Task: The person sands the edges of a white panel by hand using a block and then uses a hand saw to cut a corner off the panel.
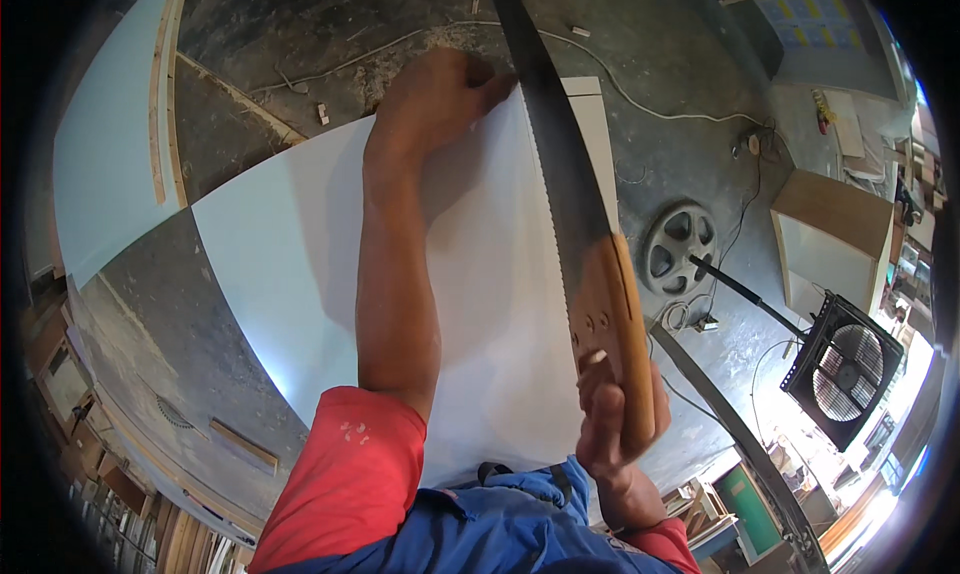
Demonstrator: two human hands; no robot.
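A large white board (490, 304) lies flat in front of me, its far edge under my left hand (435, 99). The fingers of that hand are curled at the edge, partly hidden, and one fingertip reaches the side of the blade. My right hand (612, 414) is wrapped round the wooden handle of a handsaw (565, 154). The saw's long dark blade points away from me, toothed edge on the left, along the right part of the board. A narrow white strip of board (592, 124) with a dark line across it shows right of the blade.
On the right, a fan (845, 371) stands on a pole from a round spoked base (681, 246). Cables (660, 109) run over the concrete floor. An open wooden box (835, 229) lies behind the fan. Another pale panel (105, 134) with wooden strips is at the left.
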